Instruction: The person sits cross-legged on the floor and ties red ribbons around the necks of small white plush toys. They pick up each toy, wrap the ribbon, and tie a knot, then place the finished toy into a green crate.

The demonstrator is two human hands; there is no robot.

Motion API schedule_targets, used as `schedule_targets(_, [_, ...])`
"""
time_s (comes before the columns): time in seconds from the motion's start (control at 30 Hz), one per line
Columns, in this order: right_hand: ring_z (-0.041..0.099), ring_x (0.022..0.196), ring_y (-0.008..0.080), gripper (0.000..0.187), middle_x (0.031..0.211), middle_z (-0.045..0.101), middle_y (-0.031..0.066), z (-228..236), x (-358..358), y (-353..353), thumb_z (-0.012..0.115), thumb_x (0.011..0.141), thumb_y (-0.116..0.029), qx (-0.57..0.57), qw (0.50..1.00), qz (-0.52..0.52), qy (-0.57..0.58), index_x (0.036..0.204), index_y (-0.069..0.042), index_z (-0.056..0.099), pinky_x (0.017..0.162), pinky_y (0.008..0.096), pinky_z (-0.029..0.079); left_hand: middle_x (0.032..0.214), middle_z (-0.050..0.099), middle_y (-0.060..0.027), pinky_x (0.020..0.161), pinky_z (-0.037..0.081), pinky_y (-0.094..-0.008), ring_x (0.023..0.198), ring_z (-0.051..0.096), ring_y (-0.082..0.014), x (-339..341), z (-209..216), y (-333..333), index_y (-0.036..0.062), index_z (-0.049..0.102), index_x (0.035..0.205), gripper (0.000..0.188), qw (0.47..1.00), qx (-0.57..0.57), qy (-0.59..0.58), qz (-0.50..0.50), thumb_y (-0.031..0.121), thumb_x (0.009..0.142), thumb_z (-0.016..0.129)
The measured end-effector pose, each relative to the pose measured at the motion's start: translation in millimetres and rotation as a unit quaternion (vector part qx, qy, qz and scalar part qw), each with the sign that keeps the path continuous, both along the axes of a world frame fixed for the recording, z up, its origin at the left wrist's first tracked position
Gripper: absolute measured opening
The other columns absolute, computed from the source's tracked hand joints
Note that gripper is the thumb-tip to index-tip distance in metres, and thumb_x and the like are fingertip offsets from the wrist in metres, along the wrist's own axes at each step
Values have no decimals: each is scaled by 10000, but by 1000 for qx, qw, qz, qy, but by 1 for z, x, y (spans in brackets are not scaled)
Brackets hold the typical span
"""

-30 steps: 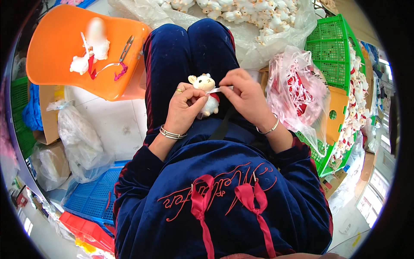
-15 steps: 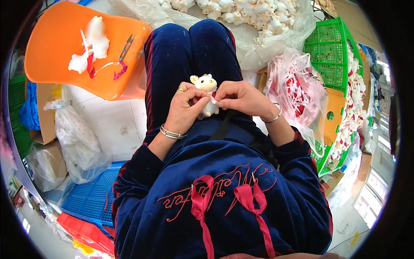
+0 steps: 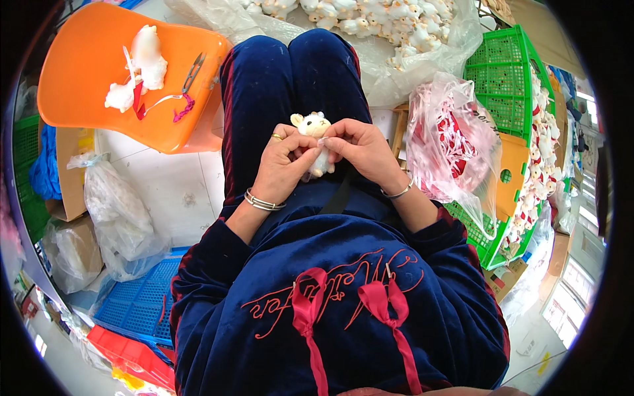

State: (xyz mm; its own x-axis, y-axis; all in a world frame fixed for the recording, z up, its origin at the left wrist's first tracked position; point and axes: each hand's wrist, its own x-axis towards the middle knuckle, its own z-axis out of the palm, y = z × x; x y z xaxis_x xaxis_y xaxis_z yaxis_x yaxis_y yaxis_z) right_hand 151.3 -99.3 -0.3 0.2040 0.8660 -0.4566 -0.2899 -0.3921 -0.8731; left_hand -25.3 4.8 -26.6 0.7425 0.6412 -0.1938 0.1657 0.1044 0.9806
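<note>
A small white plush animal (image 3: pixel 312 124) with a cream face and ears rests face-up in my lap, between both hands. My left hand (image 3: pixel 285 157) is closed on its left side, thumb and fingers pinched near its neck. Across from it, my right hand (image 3: pixel 357 146) pinches at the neck too, its fingertips meeting those of the left. Something small and white shows between the fingertips, perhaps a ribbon end; the fingers hide most of it. The toy's lower body pokes out below the hands.
On the orange stool (image 3: pixel 79 66) at left lie white plush toys (image 3: pixel 150 63), ribbons and thread snips (image 3: pixel 193 71). A plastic bag of red-and-white pieces (image 3: pixel 456 142) stands at right, beside a green crate (image 3: pixel 498 79) and more finished-looking toys (image 3: pixel 541 165). White toys (image 3: pixel 370 20) pile ahead.
My right hand has shifted slightly left, its fingertips now close against the left ones at the toy's neck. Red at the neck, visible before, is now covered. The left hand stays put.
</note>
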Motion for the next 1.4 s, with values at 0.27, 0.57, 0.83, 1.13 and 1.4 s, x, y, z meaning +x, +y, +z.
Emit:
schedule_targets(0.27, [659, 754, 109, 99, 865, 674, 39, 8, -8, 9, 658, 987, -103, -24, 996, -13, -89, 979, -5, 656, 676, 253, 540, 896, 524, -63, 684, 506, -308, 719, 566, -215, 2, 0, 11, 54, 748, 944, 112, 967, 238, -54, -79, 31, 836, 766])
schedule_targets(0.57, [650, 845, 368, 106, 903, 627, 152, 24, -18, 14, 624, 978, -157, 71, 887, 76, -450, 1002, -57, 649, 713, 428, 523, 836, 654, -109, 670, 528, -334, 728, 666, -242, 9, 7, 4, 16, 759, 910, 126, 986, 155, 60, -31, 129, 856, 765])
schedule_targets(0.83, [681, 879, 338, 92, 943, 674, 137, -2, -1, 4, 663, 957, -119, 136, 887, 130, -422, 1034, -68, 671, 725, 386, 542, 807, 695, -113, 652, 521, -292, 676, 664, -170, 9, 13, 15, -27, 765, 987, 202, 992, 61, 92, -61, 154, 907, 730])
schedule_targets(1.13, [673, 857, 269, 88, 953, 667, 99, -1, 19, 10, 706, 903, -12, 220, 882, 213, -357, 985, -22, 676, 754, 334, 540, 798, 668, -9, 669, 479, -231, 713, 578, -60, 7, 15, 28, -47, 738, 1007, 236, 991, -42, 82, -95, 178, 941, 711])
schedule_targets(1.4, [671, 854, 311, 79, 960, 652, 115, 0, 13, 10, 715, 899, -56, 210, 868, 216, -395, 958, -24, 672, 745, 367, 546, 740, 604, 39, 609, 430, -204, 665, 510, -30, 4, 10, 35, -26, 741, 966, 184, 983, -41, 114, -139, 151, 920, 750])
